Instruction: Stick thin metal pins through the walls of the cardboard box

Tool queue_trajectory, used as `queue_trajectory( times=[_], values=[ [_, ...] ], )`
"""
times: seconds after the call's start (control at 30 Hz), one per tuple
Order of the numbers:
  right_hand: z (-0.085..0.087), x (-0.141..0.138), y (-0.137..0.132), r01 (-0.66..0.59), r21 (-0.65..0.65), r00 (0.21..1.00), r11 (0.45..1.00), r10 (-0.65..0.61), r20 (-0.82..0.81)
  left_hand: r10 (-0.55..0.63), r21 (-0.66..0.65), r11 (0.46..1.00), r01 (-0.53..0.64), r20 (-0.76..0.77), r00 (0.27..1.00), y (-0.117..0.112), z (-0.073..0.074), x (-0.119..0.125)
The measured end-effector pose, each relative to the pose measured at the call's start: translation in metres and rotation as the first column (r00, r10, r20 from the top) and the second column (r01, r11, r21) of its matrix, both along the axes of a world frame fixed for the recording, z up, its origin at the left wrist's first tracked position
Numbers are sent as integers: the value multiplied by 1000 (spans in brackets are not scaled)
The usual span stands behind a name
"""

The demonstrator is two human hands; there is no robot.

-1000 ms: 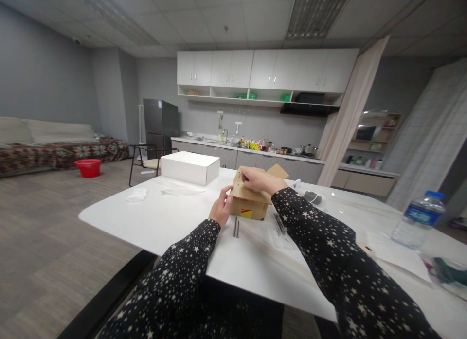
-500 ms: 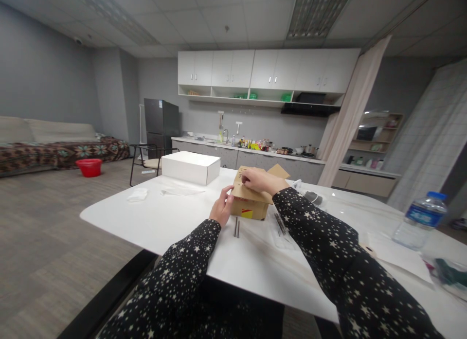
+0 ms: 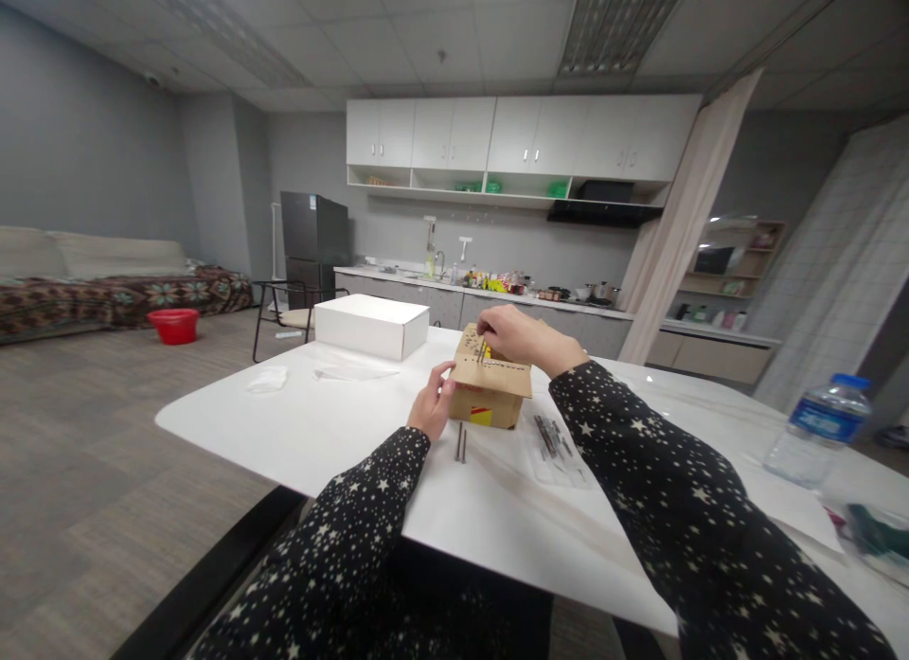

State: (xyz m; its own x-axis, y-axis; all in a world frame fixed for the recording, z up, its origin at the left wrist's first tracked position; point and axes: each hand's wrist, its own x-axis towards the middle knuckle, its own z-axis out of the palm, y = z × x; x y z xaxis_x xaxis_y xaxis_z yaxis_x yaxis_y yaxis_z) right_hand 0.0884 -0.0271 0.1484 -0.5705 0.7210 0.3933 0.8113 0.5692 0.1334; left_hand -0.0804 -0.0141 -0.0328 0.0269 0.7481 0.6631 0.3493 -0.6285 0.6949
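A brown cardboard box (image 3: 493,410) with a yellow and red label stands on the white table, its punched flap (image 3: 474,372) folded toward me. Small metal heads sit in a row along the flap. My left hand (image 3: 430,406) grips the box's left edge between thumb and fingers. Above the flap, my right hand (image 3: 517,336) pinches thin metal nails (image 3: 481,350), held upright with their lower ends close to the flap; whether they touch it I cannot tell. Two long nails (image 3: 460,443) lie in front of the box. A clear plastic bag (image 3: 558,452) with dark metal pieces is at its right.
A white box (image 3: 369,327) stands at the table's far left, with a clear plastic piece (image 3: 355,373) and a crumpled white tissue (image 3: 268,380) near it. On the right are a water bottle (image 3: 816,433) and white paper (image 3: 795,508).
My right hand has risen off the flap and shifted slightly right, with thin nails now showing beneath its fingers. My left hand has stayed on the box edge.
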Motion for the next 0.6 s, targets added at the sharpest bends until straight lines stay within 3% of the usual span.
queue_trajectory(
  times=[0.17,0.33,0.47,0.6],
  values=[
    [2,1,3,49,63,999,997,-48,-8,-7,1,1000,7,8,1000,1,-1,-1],
    [15,3,9,-46,114,993,992,58,-105,-3,-9,1000,3,11,1000,1,-2,-2],
    [20,3,-21,-124,97,969,987,142,-200,-4,-12,1000,4,15,1000,-2,0,-3],
    [7,7,-57,-151,-19,962,988,143,-234,-7,-3,1000,7,11,1000,-5,3,-6]
  ],
)
